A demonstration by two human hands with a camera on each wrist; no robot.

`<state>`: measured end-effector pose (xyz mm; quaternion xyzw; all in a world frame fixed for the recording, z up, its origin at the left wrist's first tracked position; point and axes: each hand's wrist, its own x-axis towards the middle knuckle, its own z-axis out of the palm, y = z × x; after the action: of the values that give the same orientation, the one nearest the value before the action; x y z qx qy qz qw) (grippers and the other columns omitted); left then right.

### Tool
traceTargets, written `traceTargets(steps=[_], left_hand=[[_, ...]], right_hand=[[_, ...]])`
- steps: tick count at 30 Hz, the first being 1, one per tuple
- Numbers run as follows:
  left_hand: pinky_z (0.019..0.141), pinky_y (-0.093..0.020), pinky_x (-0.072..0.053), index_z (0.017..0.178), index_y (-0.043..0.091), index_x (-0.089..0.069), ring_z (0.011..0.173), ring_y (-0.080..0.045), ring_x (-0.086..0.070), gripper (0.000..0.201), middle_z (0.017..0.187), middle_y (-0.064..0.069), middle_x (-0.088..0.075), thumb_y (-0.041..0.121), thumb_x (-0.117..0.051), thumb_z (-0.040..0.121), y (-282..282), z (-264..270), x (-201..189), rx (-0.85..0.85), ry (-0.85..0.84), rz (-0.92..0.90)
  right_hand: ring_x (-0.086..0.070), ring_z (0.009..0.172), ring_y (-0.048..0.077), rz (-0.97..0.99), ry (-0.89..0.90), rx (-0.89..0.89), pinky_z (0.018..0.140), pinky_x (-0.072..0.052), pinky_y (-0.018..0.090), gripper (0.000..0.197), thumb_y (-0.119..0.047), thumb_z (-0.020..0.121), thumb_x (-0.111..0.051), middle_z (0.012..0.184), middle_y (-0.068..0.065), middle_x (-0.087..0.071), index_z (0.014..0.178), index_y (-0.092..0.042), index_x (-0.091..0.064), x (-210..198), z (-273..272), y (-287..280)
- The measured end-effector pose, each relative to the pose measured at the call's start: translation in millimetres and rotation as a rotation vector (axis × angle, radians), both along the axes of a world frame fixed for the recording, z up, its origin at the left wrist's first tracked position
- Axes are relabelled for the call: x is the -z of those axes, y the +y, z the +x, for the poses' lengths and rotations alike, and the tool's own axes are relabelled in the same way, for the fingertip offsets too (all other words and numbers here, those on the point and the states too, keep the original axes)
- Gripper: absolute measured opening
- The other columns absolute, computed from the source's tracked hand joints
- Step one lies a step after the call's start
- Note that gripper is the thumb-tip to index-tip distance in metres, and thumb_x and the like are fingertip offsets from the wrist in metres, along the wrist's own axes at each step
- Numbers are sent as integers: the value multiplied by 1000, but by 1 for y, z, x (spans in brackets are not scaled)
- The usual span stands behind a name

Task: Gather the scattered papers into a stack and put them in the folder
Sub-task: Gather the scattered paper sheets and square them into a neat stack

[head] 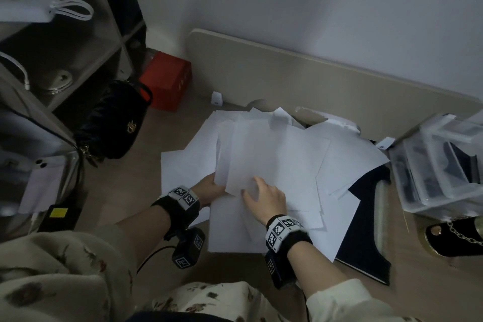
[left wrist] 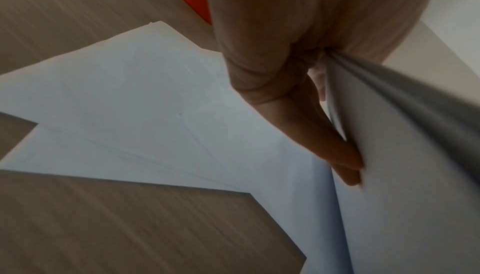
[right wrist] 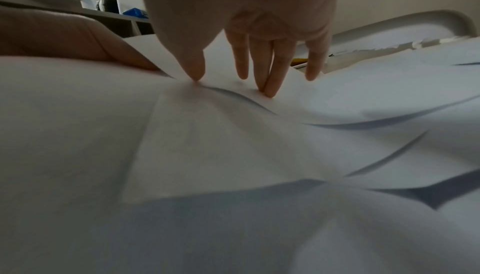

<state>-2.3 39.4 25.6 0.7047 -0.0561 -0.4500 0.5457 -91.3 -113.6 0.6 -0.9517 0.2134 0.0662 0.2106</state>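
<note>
Many white papers [head: 339,165] lie scattered and overlapping on the wooden surface. My left hand [head: 211,186] grips the near edge of a lifted bundle of sheets [head: 258,149]; in the left wrist view its fingers [left wrist: 335,134] lie under that bundle [left wrist: 394,165] and hold it slanted above loose papers [left wrist: 130,104]. My right hand [head: 262,195] rests on top of the pile, its thumb and straight fingertips [right wrist: 269,89] pressing a sheet [right wrist: 233,145] that buckles slightly. A dark folder [head: 366,232] lies open at the right, largely covered by papers.
A black handbag [head: 115,123] and a red box [head: 167,81] sit at the left, beside a shelf unit [head: 78,42]. Clear plastic boxes [head: 441,165] and a black item with a chain [head: 454,236] stand at the right. A beige board [head: 313,78] leans along the wall.
</note>
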Motion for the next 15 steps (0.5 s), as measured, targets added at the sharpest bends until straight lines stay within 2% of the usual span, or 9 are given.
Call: traceTargets(steps=[4, 8, 9, 10, 11, 12, 13, 14, 15], left_hand=[[92, -52, -52, 118, 16, -61, 106, -29, -63, 77, 115, -12, -67, 36, -83, 46, 0, 0, 5, 29, -30, -31], [92, -53, -51, 114, 8, -63, 105, -31, -63, 83, 112, -14, -67, 38, -85, 40, -1, 0, 9, -17, -68, 14], [92, -50, -52, 111, 9, -63, 104, -30, -63, 77, 109, -12, -67, 38, -85, 43, -1, 2, 10, -11, -74, 1], [89, -43, -55, 104, 10, -64, 100, -27, -64, 60, 103, -10, -67, 34, -84, 53, 0, 2, 7, 1, -99, 25], [83, -34, -57, 93, 13, -61, 90, -24, -62, 32, 93, -6, -64, 23, -80, 68, -1, 0, 0, 14, -114, 62], [77, -29, -56, 80, 13, -54, 79, -20, -55, 15, 82, -4, -55, 8, -68, 83, 1, -1, -3, 44, -141, 126], [74, -29, -52, 76, 14, -50, 71, -18, -46, 22, 75, -3, -47, -3, -56, 90, 3, 3, 2, 56, -128, 159], [71, -27, -47, 80, 10, -53, 70, -18, -42, 20, 73, -5, -45, -6, -49, 93, 6, 5, 5, 41, -100, 181], [72, -21, -46, 89, 3, -57, 74, -17, -46, 14, 76, -9, -48, -5, -47, 94, 12, 7, 8, 8, -77, 212]], right_hand=[[-54, 114, 26, 75, -56, -8, 99, -38, 35, 40, -35, 94, -46, 119, 3, -65, 131, -21, -51, -2, -2, 0], [-58, 105, 27, 136, -147, -57, 94, -40, 33, 34, -24, 92, -47, 110, 5, -69, 122, -17, -60, -10, -3, 4], [-58, 105, 26, 175, -151, -61, 93, -41, 33, 35, -25, 91, -45, 109, 5, -69, 121, -16, -61, -13, -2, 5], [-57, 107, 24, 210, -152, -49, 94, -41, 33, 35, -26, 91, -43, 109, 3, -69, 120, -18, -61, -14, -2, 4], [-55, 111, 21, 235, -156, -20, 97, -39, 31, 34, -25, 92, -44, 111, -2, -69, 122, -21, -60, -14, -1, 2], [-52, 115, 17, 253, -160, 16, 99, -37, 30, 34, -25, 93, -46, 115, -6, -67, 125, -23, -58, -14, -2, -1], [-47, 121, 16, 270, -155, 43, 103, -34, 29, 37, -26, 92, -50, 123, -9, -62, 129, -26, -53, -13, -2, -5], [-40, 129, 16, 292, -128, 51, 108, -31, 31, 45, -31, 91, -54, 133, -9, -55, 135, -29, -46, -11, -4, -10], [-30, 137, 17, 315, -60, 35, 113, -24, 35, 57, -39, 88, -58, 144, -8, -43, 141, -32, -38, -10, -6, -15]])
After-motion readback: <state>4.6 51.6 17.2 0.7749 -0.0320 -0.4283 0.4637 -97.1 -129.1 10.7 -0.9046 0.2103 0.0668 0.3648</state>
